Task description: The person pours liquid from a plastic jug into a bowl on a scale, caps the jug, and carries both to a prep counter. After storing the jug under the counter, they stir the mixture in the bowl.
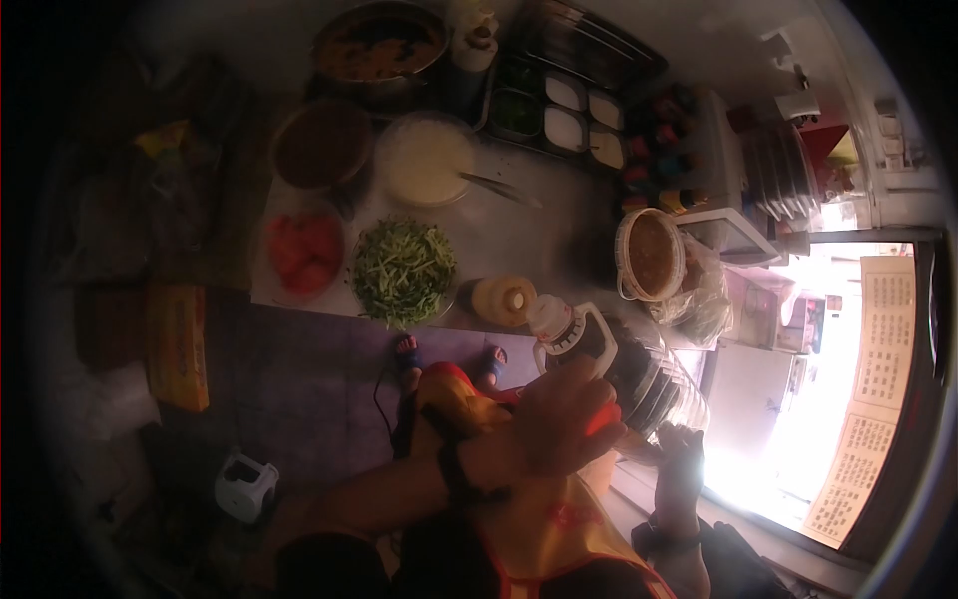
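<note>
Two hands show: the left hand (561,419) curls round a red thing (602,418), mostly hidden by its fingers; the right hand (680,461), washed by glare, nears the lower stack (661,397), its grip impossible to tell.

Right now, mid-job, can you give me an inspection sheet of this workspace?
Surface: counter crowded with bowls; shredded greens heaped near the edge.
Work things: red item in the left hand; exact kind unclear.
Clutter: utensil leaning out of the white-filled bowl; yellow box on the floor.
Hands: left closed around the red item; right hand washed by glare, grip unclear.
Cables: dark cord near the feet.
Surroundings: strong glare from the opening at right; printed sheet beside it.
</note>
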Tool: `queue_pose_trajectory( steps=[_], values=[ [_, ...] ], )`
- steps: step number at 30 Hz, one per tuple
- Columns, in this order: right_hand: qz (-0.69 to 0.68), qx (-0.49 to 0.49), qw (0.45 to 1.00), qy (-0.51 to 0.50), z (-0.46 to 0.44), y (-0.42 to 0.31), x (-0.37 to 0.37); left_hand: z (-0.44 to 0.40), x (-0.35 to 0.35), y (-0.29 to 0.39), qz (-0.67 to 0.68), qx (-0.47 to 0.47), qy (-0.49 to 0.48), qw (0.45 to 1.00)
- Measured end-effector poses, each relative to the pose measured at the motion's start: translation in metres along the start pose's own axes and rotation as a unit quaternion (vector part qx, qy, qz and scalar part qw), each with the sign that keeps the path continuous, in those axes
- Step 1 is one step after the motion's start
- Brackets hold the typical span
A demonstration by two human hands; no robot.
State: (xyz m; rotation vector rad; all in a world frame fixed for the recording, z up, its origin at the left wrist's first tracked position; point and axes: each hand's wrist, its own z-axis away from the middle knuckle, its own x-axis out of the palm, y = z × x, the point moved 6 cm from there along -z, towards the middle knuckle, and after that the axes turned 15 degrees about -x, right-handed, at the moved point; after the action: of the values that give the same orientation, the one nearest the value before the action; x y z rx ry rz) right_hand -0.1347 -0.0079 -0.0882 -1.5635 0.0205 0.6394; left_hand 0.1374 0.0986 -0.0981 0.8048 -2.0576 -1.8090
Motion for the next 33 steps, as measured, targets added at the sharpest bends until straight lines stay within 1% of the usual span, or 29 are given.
queue_pose_trajectory(
  steps=[4, 6, 10, 12, 15, 16, 18, 22, 24, 25, 27, 31, 33],
  values=[
    [0.009, -0.004, 1.0, 0.001, -0.002, 0.0, -0.003, 0.001, -0.003, 0.0, 0.004, -0.005, 0.008, 1.0],
    [-0.001, 0.028, 0.999, 0.015, -0.002, -0.001, -0.004, 0.001, -0.004, 0.0, 0.006, -0.004, 0.015, 1.0],
    [0.016, 0.052, 0.998, 0.027, -0.002, 0.006, -0.012, 0.002, -0.002, -0.002, 0.015, 0.005, 0.012, 1.0],
    [-0.035, 0.067, 0.996, 0.056, -0.002, 0.006, -0.013, 0.002, -0.002, -0.002, 0.018, 0.011, 0.013, 1.0],
    [-0.027, 0.091, 0.992, 0.079, -0.002, 0.002, -0.014, 0.0, -0.002, -0.001, 0.02, 0.012, 0.013, 1.0],
    [-0.027, 0.091, 0.992, 0.079, -0.002, 0.004, -0.015, 0.0, -0.003, 0.0, 0.022, 0.015, 0.018, 0.999],
    [-0.07, 0.079, 0.989, 0.101, -0.002, 0.01, -0.021, 0.0, -0.003, 0.001, 0.024, 0.019, 0.023, 0.999],
    [-0.077, 0.059, 0.992, 0.081, -0.001, 0.015, -0.026, 0.0, -0.004, 0.001, 0.024, 0.015, 0.028, 0.999],
    [-0.138, 0.064, 0.983, 0.1, -0.001, 0.019, -0.028, 0.0, -0.005, 0.001, 0.024, 0.012, 0.025, 0.999],
    [-0.138, 0.065, 0.983, 0.099, -0.001, 0.018, -0.028, 0.0, -0.005, 0.001, 0.026, 0.012, 0.027, 0.999],
    [-0.095, 0.041, 0.993, 0.059, -0.004, 0.013, -0.024, 0.0, -0.006, 0.001, 0.027, 0.012, 0.029, 0.999],
    [-0.115, 0.04, 0.991, 0.062, -0.004, 0.017, -0.027, 0.0, -0.006, -0.001, 0.022, 0.005, 0.034, 0.999],
    [-0.021, 0.003, 1.0, 0.009, -0.006, 0.01, -0.023, 0.001, -0.006, -0.001, 0.023, 0.004, 0.038, 0.999]
  ],
)
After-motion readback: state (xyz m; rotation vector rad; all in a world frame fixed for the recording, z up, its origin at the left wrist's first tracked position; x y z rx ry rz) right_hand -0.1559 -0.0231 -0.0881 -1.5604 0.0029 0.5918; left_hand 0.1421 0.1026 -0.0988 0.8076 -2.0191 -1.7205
